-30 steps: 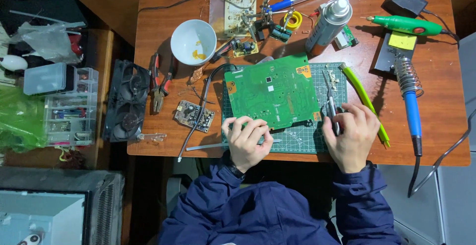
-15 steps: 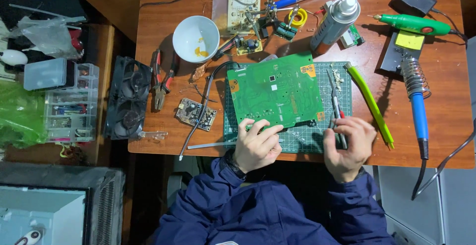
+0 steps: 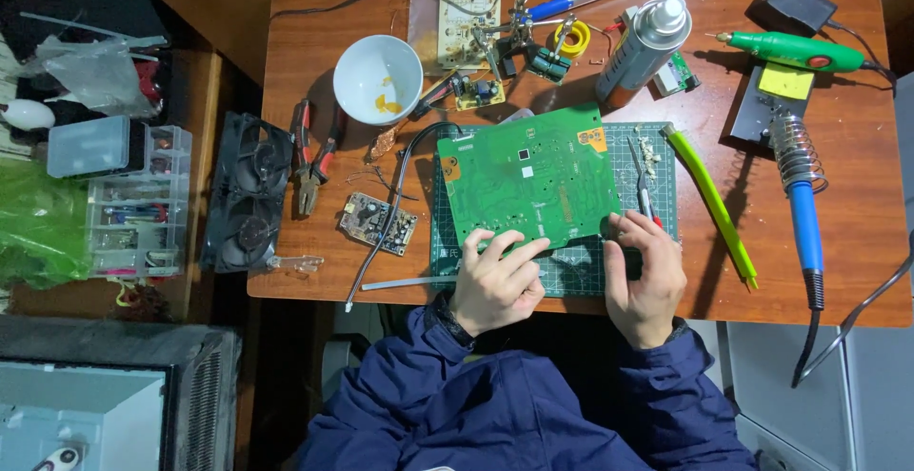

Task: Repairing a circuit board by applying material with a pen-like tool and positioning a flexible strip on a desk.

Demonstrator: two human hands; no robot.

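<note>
A green circuit board point(image 3: 528, 180) lies tilted on a dark green cutting mat point(image 3: 571, 271) at the desk's near middle. My left hand point(image 3: 495, 280) grips the board's near edge, fingers on top of it. At the board's near right corner is my right hand point(image 3: 647, 276), its fingertips closed on a thin metal tool with a red grip point(image 3: 645, 195) that points away from me along the board's right side.
A white bowl point(image 3: 367, 76), red-handled pliers point(image 3: 309, 161), a small loose board point(image 3: 377, 223) and a black fan point(image 3: 249, 195) sit to the left. On the right are a spray can point(image 3: 647, 47), a yellow-green stick point(image 3: 709, 200), a blue soldering iron point(image 3: 804, 228) and a green rotary tool point(image 3: 785, 50).
My left hand has slid further onto the board's near edge. My right hand moved in toward the board's near right corner, still with the thin tool.
</note>
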